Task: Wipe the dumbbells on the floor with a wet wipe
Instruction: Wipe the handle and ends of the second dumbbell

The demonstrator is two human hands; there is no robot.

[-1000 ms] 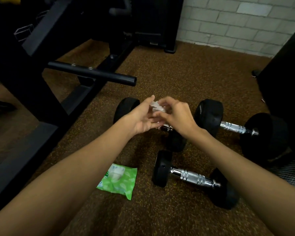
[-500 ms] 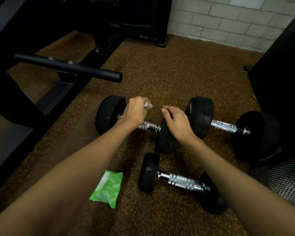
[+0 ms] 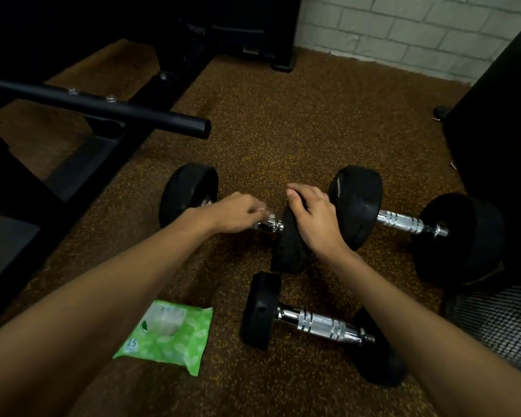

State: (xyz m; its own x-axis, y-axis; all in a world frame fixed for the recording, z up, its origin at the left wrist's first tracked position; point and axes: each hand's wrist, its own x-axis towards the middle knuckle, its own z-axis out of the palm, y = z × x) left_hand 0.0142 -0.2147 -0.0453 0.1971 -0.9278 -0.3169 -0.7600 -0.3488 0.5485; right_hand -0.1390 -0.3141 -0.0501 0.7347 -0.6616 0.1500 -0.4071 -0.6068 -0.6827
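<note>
Three black dumbbells with chrome handles lie on the brown speckled floor. My left hand (image 3: 236, 216) is curled over the handle of the middle-left dumbbell (image 3: 190, 194), holding a white wet wipe (image 3: 269, 217) whose edge peeks out at the fingertips. My right hand (image 3: 315, 219) lies over the top of that dumbbell's right head (image 3: 291, 254). A larger dumbbell (image 3: 402, 221) sits to the right, and a smaller dumbbell (image 3: 312, 323) lies nearer to me.
A green wet-wipe pack (image 3: 167, 334) lies on the floor by my left forearm. A black machine frame with a protruding bar (image 3: 109, 111) fills the left. Dark equipment (image 3: 500, 152) and a mesh surface (image 3: 503, 317) stand at right; a brick wall (image 3: 403, 31) is behind.
Both hands came down from unfolding the wipe in mid-air. The left hand with the wipe went onto the dumbbell's handle, and the right hand settled on its right head.
</note>
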